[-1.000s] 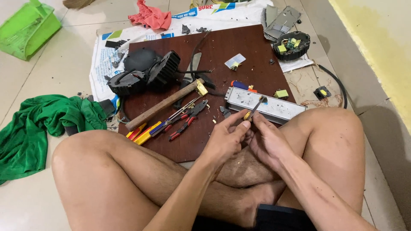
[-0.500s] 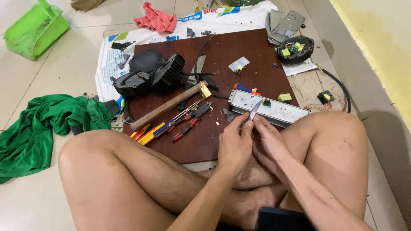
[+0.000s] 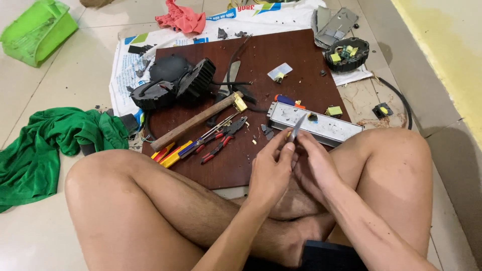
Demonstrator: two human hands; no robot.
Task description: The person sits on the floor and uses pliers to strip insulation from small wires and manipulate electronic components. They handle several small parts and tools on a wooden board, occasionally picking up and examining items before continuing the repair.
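Left hand and right hand pinch a thin, flat metal blade, angled up above the smooth brown board beside the ribbed aluminium housing. Hands sit slightly lower than before.

On the board, the hammer lies left of the metal housing; pliers near it, cloth far left on the floor

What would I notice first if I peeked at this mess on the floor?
Probably the two hands, left hand and right hand, pinching a thin metal blade together above the crossed legs. Behind them a dark brown board holds a wooden-handled hammer and pliers. A bright green cloth lies on the tiles at the left.
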